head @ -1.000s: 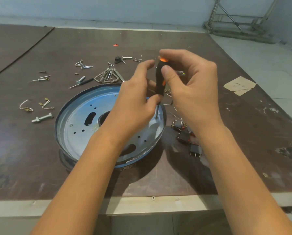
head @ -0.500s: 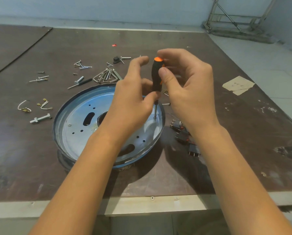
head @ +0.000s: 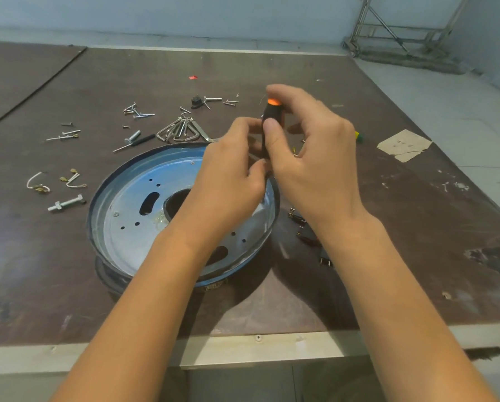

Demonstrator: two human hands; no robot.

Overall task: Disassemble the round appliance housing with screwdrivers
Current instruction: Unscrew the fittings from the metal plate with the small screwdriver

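Since 0.5 s ago the left hand [head: 228, 181] has curled its raised fingers in around the screwdriver [head: 272, 117]'s lower end. The right hand [head: 309, 158] pinches the handle. The tool stands at the far right rim of the round blue housing [head: 127, 216] on the table [head: 69, 285]. Loose screws [head: 138, 111] suggest good progress, but at least 1 plate screw [head: 115, 214] remains.

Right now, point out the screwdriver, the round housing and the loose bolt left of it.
screwdriver [head: 272, 112]: head view, black handle just below the orange cap.
round housing [head: 124, 198]: head view, bare metal plate left of the oblong slot.
bolt [head: 67, 202]: head view, middle of its shank.
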